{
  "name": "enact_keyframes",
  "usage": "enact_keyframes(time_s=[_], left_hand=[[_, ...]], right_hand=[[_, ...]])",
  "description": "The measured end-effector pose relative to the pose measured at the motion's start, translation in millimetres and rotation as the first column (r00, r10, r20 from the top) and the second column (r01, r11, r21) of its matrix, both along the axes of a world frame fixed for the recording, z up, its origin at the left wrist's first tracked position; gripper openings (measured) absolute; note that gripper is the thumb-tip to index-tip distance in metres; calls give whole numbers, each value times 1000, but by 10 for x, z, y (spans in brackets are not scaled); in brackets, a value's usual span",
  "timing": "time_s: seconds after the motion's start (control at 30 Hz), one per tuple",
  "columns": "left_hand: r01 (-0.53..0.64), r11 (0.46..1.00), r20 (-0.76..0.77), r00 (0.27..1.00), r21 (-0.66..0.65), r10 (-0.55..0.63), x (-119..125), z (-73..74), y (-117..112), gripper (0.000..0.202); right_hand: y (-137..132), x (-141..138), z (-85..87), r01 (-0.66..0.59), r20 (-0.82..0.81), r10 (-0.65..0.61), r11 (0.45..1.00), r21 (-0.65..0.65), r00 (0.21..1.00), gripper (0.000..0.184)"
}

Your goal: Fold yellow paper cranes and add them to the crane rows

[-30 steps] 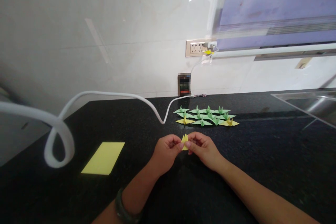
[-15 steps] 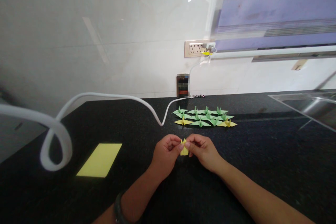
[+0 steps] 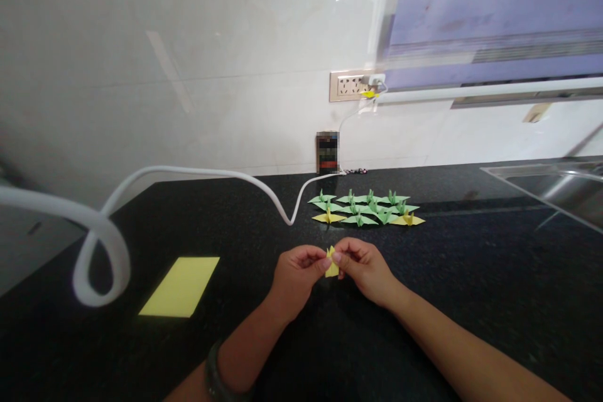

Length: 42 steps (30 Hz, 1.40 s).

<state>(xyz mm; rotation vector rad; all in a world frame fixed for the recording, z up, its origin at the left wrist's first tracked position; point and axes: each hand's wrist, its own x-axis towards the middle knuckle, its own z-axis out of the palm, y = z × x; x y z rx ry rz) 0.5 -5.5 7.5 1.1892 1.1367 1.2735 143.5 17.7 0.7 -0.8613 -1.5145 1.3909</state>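
Black countertop (image 3: 226, 226) spans the lower frame, and L hand (image 3: 294, 276) & R hand (image 3: 370, 273) both pinch the folded yellow paper (image 3: 332, 268), low, just R of ctr! It's right btwn them, long axis approx. up-down in frame, neither hand clearly nearer; paper cranes (image 3: 359, 220) sit just above.

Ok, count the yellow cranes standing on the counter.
2: one yellow crane at the front row's left end, the other yellow crane at its right end. Both show plainly. The held folded paper isn't counted.

I count one folded piece (image 3: 332, 271), two yellow cranes (image 3: 328, 218), perhaps ten green cranes (image 3: 359, 220).
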Motion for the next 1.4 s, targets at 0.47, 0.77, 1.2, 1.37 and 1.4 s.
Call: enact_keyframes(time_s=[0.47,0.77,1.2,1.37,1.4], left_hand=[[49,996,141,989,-74,-38,14,12,17,27],[10,995,-6,1000,-101,-11,26,58,1,16],[130,982,-19,991,-138,-134,2,34,3,27],[146,973,-7,989,-180,-150,-15,9,32,25],[162,971,2,986,-174,-164,-20,12,35,25]], right_hand=[[6,6,9,-40,40,40,999,2,998,20],[-16,2,26,-5,115,2,1000,29,993,19],[13,-9,4,142,24,-143,990,12,989,19],[38,25,22,103,-32,-103,995,2,994,23],[37,29,23,75,-46,-75,997,-9,996,24]])
